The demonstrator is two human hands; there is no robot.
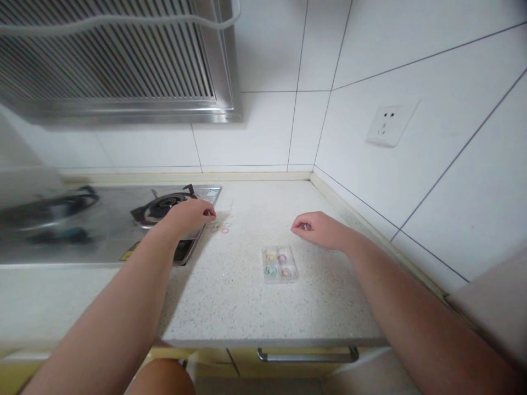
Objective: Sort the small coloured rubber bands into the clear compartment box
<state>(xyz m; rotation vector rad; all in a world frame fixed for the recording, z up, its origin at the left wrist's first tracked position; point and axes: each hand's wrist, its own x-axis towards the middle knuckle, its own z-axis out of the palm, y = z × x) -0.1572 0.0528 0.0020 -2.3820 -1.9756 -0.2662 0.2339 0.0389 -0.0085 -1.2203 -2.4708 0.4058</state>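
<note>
My left hand (190, 215) is closed with its fingertips pinched together, over the right edge of the stove. Whatever it may hold is too small to make out. Just below its fingertips, several thin coloured rings (225, 230), like small elastic bands, lie loose on the counter. My right hand (319, 229) hovers over the counter on the right, thumb and fingers pinched; I cannot make out what is between them. Between my hands, closer to me, sits a clear plastic box (280, 280) divided into compartments. Yellow, pinkish, teal and reddish rings lie in its separate compartments.
A steel gas stove (111, 219) with a black burner (167, 205) takes up the left side. The speckled counter (234, 307) ends at a front edge above a drawer handle (307, 357). Tiled walls meet at the back right, with a socket (391, 123). A range hood (224, 71) hangs above.
</note>
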